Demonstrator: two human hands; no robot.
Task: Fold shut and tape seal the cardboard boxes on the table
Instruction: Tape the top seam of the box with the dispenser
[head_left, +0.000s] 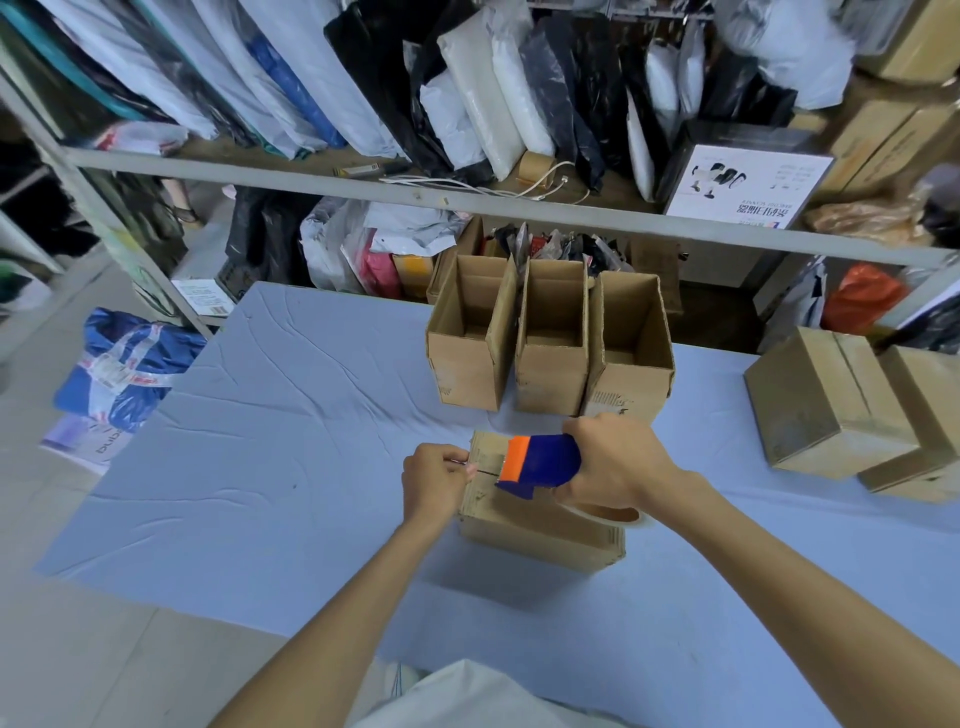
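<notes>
The closed box sits low in the middle of the frame on the table. It looks light and stiff, with flaps that would probably spring up unless they are held at the seam's edge. The left hand pinches at the box's left edge, seemingly the tape's end. The right hand is wrapped around the tape dispenser, which rests on the box top. Just behind, three open boxes show only bare insides. At the right of the frame stands a sealed box.
</notes>
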